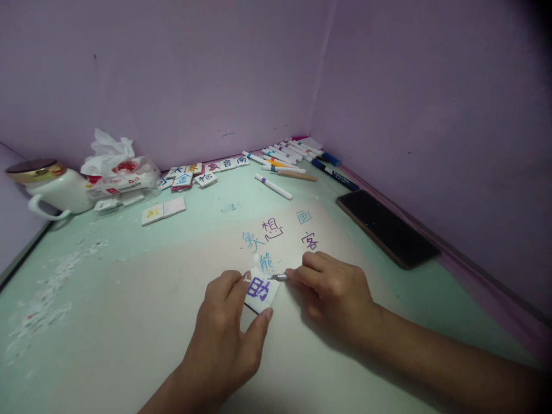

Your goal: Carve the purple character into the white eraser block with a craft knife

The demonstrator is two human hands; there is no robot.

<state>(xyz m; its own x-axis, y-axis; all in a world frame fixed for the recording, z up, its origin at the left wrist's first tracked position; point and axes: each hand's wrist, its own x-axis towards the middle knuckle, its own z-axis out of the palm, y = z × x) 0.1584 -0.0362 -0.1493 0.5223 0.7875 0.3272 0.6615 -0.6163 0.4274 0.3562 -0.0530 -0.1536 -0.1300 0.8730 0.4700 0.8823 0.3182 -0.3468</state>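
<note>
A small white square tile (264,291) with a thick purple character lies on the table in front of me. My left hand (226,322) grips it, fingers on its far left side and thumb at its near edge. My right hand (334,287) is closed around a silver craft knife (280,277), mostly hidden in the fingers. The knife's thin pointed tip rests at the tile's upper right part. A small pale curl, perhaps a shaving, shows by my left fingertips. Just beyond the tile, handwritten blue and purple characters (271,228) mark the tabletop.
Several character tiles (183,179) lie by the back wall, two more (164,211) nearer. White markers (273,187) and a dark blue marker (334,174) lie at back right. A phone (388,229) is on the right; a white mug (60,190) and plastic bag (121,172) stand left. White scraps (38,322) litter the left.
</note>
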